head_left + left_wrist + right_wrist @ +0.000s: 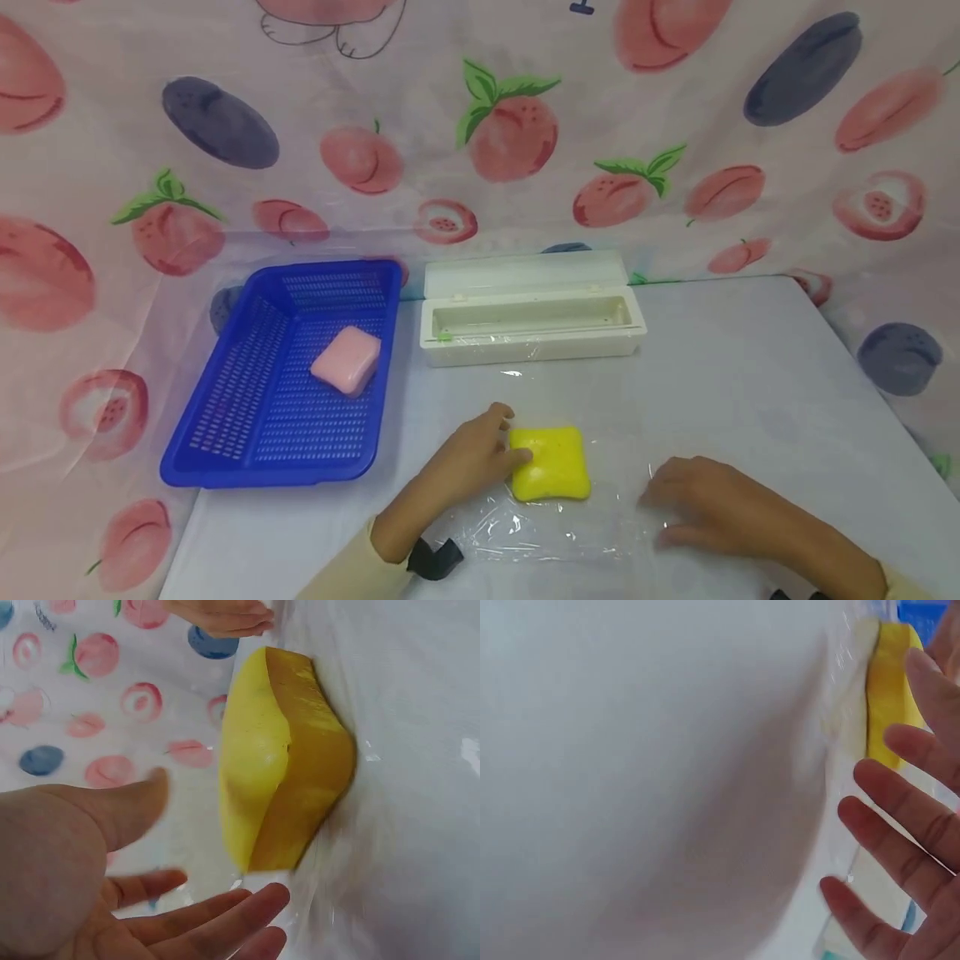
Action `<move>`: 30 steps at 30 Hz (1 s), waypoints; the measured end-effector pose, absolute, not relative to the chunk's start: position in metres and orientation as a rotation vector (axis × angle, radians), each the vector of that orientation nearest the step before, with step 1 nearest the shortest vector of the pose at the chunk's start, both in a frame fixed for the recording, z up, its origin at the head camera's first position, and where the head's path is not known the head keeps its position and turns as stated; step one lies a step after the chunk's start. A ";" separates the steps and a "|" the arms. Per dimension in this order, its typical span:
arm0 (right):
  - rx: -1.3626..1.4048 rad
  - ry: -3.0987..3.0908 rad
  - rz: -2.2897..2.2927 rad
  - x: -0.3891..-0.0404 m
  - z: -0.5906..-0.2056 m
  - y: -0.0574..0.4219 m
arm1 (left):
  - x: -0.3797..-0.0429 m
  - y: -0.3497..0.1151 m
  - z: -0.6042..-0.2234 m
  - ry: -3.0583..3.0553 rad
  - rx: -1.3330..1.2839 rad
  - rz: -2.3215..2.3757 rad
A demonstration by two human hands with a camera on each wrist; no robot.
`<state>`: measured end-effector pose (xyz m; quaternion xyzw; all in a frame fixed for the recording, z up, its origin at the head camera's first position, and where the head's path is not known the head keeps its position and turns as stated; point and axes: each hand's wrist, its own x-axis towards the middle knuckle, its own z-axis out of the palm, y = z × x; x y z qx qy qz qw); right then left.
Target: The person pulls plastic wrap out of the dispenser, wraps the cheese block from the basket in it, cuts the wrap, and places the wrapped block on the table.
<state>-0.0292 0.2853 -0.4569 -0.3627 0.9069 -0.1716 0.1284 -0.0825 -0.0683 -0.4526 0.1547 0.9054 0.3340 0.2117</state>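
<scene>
"What's the layout, biggest first?"

"A fruit-printed cloth (517,33) hangs behind a pale table (750,375). At the left is a blue basket (262,477), beside a long white box (532,351) with its lid tipped back. Clear film (570,527) is spread in front of the box."

"And the hands?"

"Both are empty, fingers loose. The left hand (474,454) is at the left edge of the yellow block (555,464); the right hand (708,508) is apart from it, to the right. The block appears to lie flat on the film between them. A pink block (347,361) sits inside the basket."

"Which step is this?"

"Setting the block on the film for wrapping, I'd judge. The next move probably calls for pinching a film edge and folding it over without dragging the block."

"What's hard to make out?"

"The film's outline: only glints and creases betray it, and I can't tell whether it joins the box. The block's underside is hidden. The left thumb overlaps the block in the head view, yet the left wrist view shows a gap."
</scene>
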 end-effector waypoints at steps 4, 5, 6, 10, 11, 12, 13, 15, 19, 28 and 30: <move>-1.113 2.565 -0.577 -0.028 -0.463 0.282 | -0.064 -0.103 -0.443 2.500 0.641 0.746; -1.114 2.544 -0.595 -0.028 -0.464 0.281 | -0.060 -0.113 -0.444 2.474 0.720 0.706; -1.077 2.515 -0.600 -0.028 -0.466 0.280 | -0.057 -0.122 -0.445 2.442 0.784 0.675; -0.993 2.453 -0.623 -0.029 -0.470 0.276 | -0.047 -0.145 -0.455 2.329 0.910 0.638; -0.968 2.443 -0.622 -0.029 -0.471 0.276 | -0.045 -0.148 -0.457 2.321 0.912 0.640; -0.941 2.436 -0.614 -0.029 -0.471 0.275 | -0.043 -0.150 -0.461 2.324 0.913 0.639; -0.936 2.438 -0.614 -0.030 -0.472 0.274 | -0.041 -0.152 -0.464 2.334 0.919 0.641; -0.918 2.433 -0.608 -0.030 -0.475 0.274 | -0.038 -0.152 -0.469 2.362 0.922 0.652; -0.934 2.445 -0.607 -0.030 -0.477 0.274 | -0.035 -0.152 -0.474 2.439 0.974 0.656; -1.048 2.650 -0.631 -0.023 -0.472 0.281 | -0.031 -0.157 -0.452 2.512 1.052 0.799; -1.009 2.687 -0.658 -0.025 -0.469 0.281 | -0.034 -0.156 -0.448 2.547 1.006 0.838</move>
